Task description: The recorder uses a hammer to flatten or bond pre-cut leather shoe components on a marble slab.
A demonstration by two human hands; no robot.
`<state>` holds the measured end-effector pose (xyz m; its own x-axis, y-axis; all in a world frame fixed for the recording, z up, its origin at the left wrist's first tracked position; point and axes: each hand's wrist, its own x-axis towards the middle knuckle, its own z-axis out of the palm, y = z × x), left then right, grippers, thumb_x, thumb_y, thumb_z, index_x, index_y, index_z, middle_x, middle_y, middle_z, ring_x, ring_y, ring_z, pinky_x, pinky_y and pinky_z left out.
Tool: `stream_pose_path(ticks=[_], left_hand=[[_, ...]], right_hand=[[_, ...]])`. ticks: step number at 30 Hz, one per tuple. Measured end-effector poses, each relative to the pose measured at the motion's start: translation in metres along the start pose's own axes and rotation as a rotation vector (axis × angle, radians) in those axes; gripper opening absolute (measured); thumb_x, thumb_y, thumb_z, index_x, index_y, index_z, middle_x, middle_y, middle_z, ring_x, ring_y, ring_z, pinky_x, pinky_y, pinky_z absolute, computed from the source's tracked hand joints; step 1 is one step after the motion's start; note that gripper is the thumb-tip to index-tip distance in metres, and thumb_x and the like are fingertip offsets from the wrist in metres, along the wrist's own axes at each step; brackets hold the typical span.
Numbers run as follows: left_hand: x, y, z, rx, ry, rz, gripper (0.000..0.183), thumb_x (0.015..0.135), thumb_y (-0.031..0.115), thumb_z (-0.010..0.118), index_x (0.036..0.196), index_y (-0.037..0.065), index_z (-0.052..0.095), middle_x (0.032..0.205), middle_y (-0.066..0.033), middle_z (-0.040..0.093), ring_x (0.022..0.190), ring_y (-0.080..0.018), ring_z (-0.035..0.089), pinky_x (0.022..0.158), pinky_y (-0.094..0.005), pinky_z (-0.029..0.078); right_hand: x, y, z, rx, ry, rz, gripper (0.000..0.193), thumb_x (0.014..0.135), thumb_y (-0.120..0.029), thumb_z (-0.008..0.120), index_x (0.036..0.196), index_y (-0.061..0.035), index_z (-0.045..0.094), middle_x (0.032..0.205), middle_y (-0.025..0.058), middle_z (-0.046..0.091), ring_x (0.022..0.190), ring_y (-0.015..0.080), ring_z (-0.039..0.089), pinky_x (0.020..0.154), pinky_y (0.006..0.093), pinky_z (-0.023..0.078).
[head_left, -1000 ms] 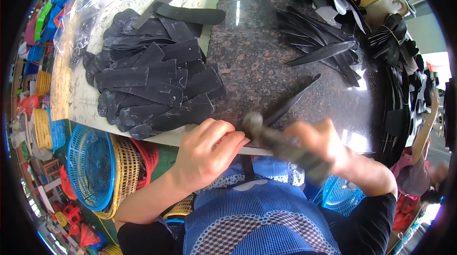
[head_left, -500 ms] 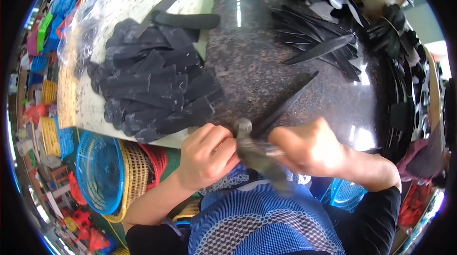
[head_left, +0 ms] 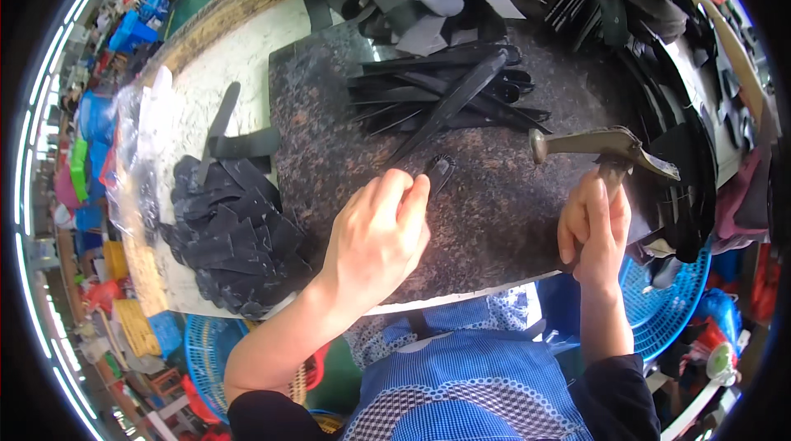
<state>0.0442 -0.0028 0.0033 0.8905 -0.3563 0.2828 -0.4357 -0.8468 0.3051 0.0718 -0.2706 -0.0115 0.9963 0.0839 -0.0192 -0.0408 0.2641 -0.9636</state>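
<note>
Left hand (head_left: 379, 231) pressed down, fingers pinning a black strap piece (head_left: 439, 169) on the dark stone slab (head_left: 329, 136). Right hand (head_left: 595, 227) clenched around a hammer (head_left: 597, 144), raised just above the slab. Beyond, black strips (head_left: 449, 95) piled.

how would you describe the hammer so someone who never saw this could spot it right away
Start at the dark speckled stone slab in the middle of the workbench and go to its right edge. There the right hand grips the handle of a hammer with a grey metal head, raised above the slab. It is the only metal tool among flat black strips.
</note>
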Motion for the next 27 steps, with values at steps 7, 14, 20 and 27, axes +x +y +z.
stream_pose_path(ticks=[7,14,20,27], left_hand=[[0.008,-0.002,-0.027,-1.409,0.012,-0.87,0.021,0.096,0.005,0.069,0.117,-0.001,0.07,0.09,-0.0015,0.067,0.07,-0.0066,0.06,0.063,-0.0219,0.048],[0.0,0.021,-0.024,-1.524,0.125,-1.004,0.032,0.095,0.005,0.068,0.126,-0.001,0.064,0.088,-0.0063,0.065,0.069,-0.0109,0.058,0.061,-0.0237,0.045],[-0.004,0.05,-0.024,-0.759,0.162,-0.761,0.033,0.089,-0.008,0.07,0.122,-0.007,0.069,0.099,-0.0015,0.061,0.079,-0.0067,0.059,0.066,-0.0211,0.048],[-0.016,0.07,-0.005,0.16,-0.139,-0.181,0.04,0.079,-0.001,0.073,0.119,-0.005,0.071,0.097,-0.0084,0.058,0.079,-0.0203,0.063,0.068,-0.0312,0.057]], right_hand=[[0.003,0.006,-0.014,0.167,-0.12,0.034,0.019,0.109,-0.02,0.052,0.105,-0.0018,0.05,0.062,0.0007,0.049,0.042,0.0083,0.046,0.041,0.0224,0.042],[0.002,0.002,-0.017,0.204,-0.237,0.06,0.019,0.109,-0.019,0.052,0.104,-0.0013,0.048,0.061,0.0015,0.052,0.044,0.0082,0.049,0.042,0.0219,0.04],[0.0,0.005,-0.023,0.258,-0.282,0.092,0.02,0.107,-0.016,0.055,0.107,0.0018,0.047,0.066,0.0034,0.054,0.045,0.0085,0.051,0.042,0.0216,0.041],[0.004,0.002,-0.022,0.164,-0.331,0.117,0.022,0.108,-0.02,0.054,0.105,0.0006,0.047,0.066,0.0025,0.051,0.045,0.0093,0.05,0.042,0.0224,0.042]])
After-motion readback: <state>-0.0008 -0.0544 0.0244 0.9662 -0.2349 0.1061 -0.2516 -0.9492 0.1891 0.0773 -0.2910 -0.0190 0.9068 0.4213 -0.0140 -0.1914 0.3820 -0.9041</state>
